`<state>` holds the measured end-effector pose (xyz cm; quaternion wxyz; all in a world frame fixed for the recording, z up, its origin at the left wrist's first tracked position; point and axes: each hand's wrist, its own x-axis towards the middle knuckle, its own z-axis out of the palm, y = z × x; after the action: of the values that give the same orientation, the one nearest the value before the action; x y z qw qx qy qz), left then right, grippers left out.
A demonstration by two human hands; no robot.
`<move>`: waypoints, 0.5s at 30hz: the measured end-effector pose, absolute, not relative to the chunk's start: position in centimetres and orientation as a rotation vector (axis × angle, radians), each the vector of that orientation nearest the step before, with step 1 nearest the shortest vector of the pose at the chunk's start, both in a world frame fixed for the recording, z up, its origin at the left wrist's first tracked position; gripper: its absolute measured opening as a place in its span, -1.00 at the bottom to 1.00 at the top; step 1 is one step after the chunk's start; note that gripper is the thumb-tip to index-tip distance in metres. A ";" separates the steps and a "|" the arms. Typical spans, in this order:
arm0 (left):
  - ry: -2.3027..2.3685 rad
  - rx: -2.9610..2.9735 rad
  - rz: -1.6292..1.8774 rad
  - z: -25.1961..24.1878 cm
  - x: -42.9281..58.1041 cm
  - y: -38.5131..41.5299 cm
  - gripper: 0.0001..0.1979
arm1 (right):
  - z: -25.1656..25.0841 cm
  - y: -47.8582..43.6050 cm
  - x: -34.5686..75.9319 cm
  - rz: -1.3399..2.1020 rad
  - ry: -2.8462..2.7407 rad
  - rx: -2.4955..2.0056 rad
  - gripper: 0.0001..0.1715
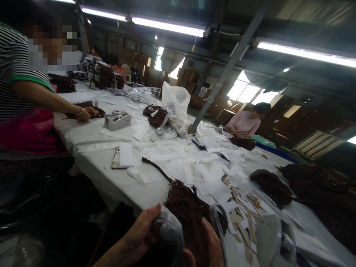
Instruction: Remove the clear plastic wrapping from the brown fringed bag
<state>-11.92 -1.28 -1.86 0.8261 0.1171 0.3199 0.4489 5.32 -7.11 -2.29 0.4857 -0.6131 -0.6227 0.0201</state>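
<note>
A dark brown fringed bag [185,202] lies at the near edge of the white-covered table, its strap [157,168] stretching to the upper left. My left hand [143,231] is closed on a translucent plastic wrapping [171,224] at the bag's left side. At the bag's lower right, my right hand [208,246] has its fingers curved against the brown material; whether it grips the bag or only touches it is unclear. A clear strip [218,224] stands just beside that hand.
A tape dispenser [278,237] sits near right, beside scattered card strips [244,231]. Farther off are a phone [115,158], a second dispenser [118,120], a white plastic bag [176,98] and brown piles [271,185]. One person works at left, another at back right.
</note>
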 end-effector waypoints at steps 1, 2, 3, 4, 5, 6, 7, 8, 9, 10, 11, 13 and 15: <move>0.653 0.320 0.919 -1.7 -11.8 -1.5 -0.57 | -2.2 -7.0 5.2 0.088 -1.551 -1.474 -0.27; 0.619 0.393 0.883 -1.6 -11.6 -1.7 -0.57 | -2.2 -6.9 5.0 0.148 -1.587 -1.460 -0.30; 0.588 0.460 0.853 -1.5 -11.5 -1.8 -0.57 | -2.3 -6.7 4.7 0.217 -1.622 -1.448 -0.35; 0.570 0.525 0.839 -1.4 -11.5 -1.9 -0.56 | -2.5 -6.6 4.5 0.287 -1.656 -1.436 -0.41; 0.570 0.590 0.837 -1.5 -11.5 -1.9 -0.56 | -2.7 -6.4 4.2 0.351 -1.686 -1.423 -0.47; 0.589 0.658 0.845 -1.6 -11.6 -1.8 -0.55 | -3.0 -6.2 4.1 0.399 -1.712 -1.410 -0.52; 0.622 0.730 0.856 -1.7 -11.8 -1.7 -0.54 | -3.2 -6.1 4.0 0.422 -1.732 -1.403 -0.56; 0.662 0.806 0.869 -1.8 -12.0 -1.5 -0.53 | -3.4 -6.0 4.0 0.413 -1.742 -1.406 -0.59; 0.698 0.881 0.877 -2.0 -12.2 -1.3 -0.52 | -3.5 -5.9 4.1 0.380 -1.745 -1.417 -0.62; 0.724 0.947 0.879 -2.1 -12.4 -1.2 -0.52 | -3.6 -5.9 4.1 0.339 -1.741 -1.428 -0.66; 0.739 0.995 0.876 -2.1 -12.6 -1.0 -0.52 | -3.6 -5.9 4.2 0.311 -1.733 -1.435 -0.69; 0.758 1.052 0.872 -2.1 -12.8 -0.9 -0.52 | -3.6 -6.2 4.1 0.356 -1.712 -1.440 -0.68; 0.782 1.107 0.856 -1.8 -12.9 -1.0 -0.53 | -3.5 -6.6 3.8 0.534 -1.692 -1.429 -0.55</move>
<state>-12.85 -1.04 -1.76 0.6956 0.4962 0.3503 0.3838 3.80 -6.62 -3.53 0.4185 -0.5699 -0.6744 0.2128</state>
